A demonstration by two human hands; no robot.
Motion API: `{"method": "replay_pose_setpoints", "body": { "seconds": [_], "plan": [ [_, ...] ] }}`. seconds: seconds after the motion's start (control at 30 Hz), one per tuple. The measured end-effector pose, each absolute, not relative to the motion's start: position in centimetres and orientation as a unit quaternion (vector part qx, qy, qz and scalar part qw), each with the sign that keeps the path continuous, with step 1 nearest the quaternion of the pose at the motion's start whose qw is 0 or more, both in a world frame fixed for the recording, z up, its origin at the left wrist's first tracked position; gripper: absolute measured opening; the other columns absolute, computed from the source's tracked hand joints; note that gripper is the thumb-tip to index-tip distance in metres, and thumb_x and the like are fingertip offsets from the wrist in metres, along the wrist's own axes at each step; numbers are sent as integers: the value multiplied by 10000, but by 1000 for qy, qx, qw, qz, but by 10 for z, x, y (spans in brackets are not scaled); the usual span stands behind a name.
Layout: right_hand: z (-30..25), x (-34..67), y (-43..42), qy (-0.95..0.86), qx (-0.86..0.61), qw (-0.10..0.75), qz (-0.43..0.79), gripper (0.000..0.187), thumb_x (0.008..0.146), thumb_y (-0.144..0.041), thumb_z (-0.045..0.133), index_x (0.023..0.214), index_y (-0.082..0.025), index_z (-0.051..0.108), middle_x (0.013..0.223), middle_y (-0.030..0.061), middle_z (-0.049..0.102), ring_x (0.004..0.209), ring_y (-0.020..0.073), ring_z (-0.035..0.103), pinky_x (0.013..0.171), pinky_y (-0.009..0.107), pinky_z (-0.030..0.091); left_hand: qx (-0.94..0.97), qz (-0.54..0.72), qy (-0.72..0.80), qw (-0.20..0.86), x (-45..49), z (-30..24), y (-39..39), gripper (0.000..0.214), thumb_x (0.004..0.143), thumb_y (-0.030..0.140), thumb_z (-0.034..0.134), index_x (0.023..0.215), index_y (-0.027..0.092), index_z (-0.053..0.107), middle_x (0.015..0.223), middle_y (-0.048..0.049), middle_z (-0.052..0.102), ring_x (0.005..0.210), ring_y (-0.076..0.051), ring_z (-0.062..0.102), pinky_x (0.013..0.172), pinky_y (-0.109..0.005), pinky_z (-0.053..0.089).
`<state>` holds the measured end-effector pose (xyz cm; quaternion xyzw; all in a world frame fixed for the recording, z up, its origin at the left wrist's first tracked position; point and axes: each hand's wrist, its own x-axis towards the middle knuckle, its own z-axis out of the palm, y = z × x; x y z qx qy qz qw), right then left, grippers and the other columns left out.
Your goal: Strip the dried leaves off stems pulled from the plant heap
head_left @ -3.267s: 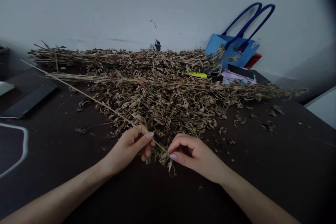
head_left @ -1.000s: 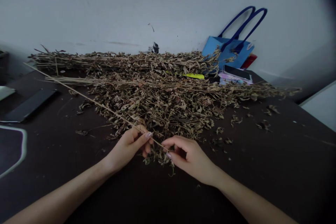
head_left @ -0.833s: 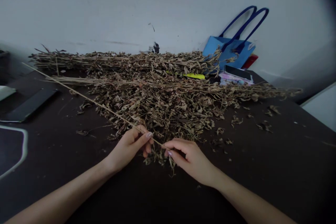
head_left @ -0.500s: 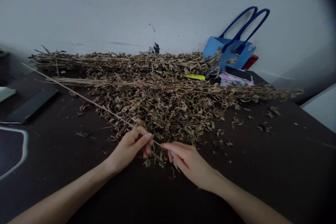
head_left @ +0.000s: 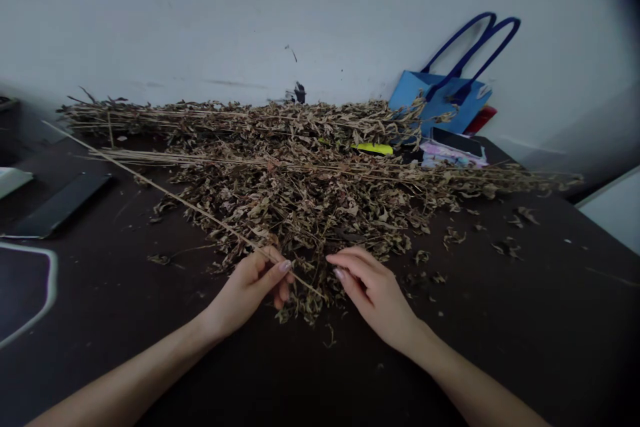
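Observation:
A big heap of dried leafy stalks point(head_left: 310, 173) covers the middle of a dark table point(head_left: 500, 320). My left hand point(head_left: 250, 287) pinches a long thin bare stem point(head_left: 165, 192) that runs from the far left down to its leafy tip near my fingers. My right hand point(head_left: 373, 287) hovers just right of that tip, over the near edge of the heap. Its fingers are loosely extended and hold nothing. A small clump of leaves point(head_left: 305, 303) lies on the table between my two hands.
A blue bag with dark handles point(head_left: 440, 97) leans on the wall at the back right, with a phone on a pink pad point(head_left: 455, 147) and a yellow object point(head_left: 373, 148) beside it. A dark flat slab point(head_left: 55, 203) lies at the left. Loose leaf scraps point(head_left: 505, 243) dot the right.
My right hand has let go of the stem's leafy tip and moved a little right and away. My left hand keeps its pinch on the stem.

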<state>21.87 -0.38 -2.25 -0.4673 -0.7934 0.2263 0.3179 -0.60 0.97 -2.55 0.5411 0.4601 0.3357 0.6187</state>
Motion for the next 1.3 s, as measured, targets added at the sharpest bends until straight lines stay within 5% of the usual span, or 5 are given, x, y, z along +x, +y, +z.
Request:
{"method": "replay_pose_setpoints", "body": {
  "seconds": [0.17, 0.47, 0.7, 1.3],
  "plan": [
    [-20, 207, -16, -779, -431, 288, 353, 246, 875, -196, 462, 1086, -210, 589, 812, 14, 621, 684, 107, 577, 647, 224, 473, 549, 332, 448, 622, -4, -25, 4, 257, 869, 378, 500, 778, 138, 517, 561, 16, 570, 469, -90, 533, 479, -207, 445],
    [-30, 196, -26, -789, -419, 285, 347, 330, 830, -84, 402, 1086, -195, 577, 968, 29, 659, 839, 119, 615, 773, 236, 469, 554, 324, 448, 622, 3, -29, -3, 260, 870, 381, 492, 774, 140, 507, 555, 18, 557, 463, -96, 532, 464, -213, 444],
    [-31, 196, -26, -789, -421, 278, 351, 284, 855, -86, 372, 1022, -206, 568, 840, 2, 631, 710, 104, 584, 677, 221, 452, 540, 334, 448, 629, 5, -25, -6, 237, 867, 363, 501, 779, 143, 494, 543, 24, 556, 457, -93, 522, 470, -212, 441],
    [-37, 202, -23, -857, -434, 254, 113, 266, 860, -95, 352, 865, -181, 604, 729, 38, 568, 649, 140, 558, 607, 256, 466, 551, 359, 421, 624, 9, -27, -15, 256, 891, 370, 461, 785, 138, 486, 570, 17, 532, 475, -95, 518, 477, -219, 449]
  ]
}}
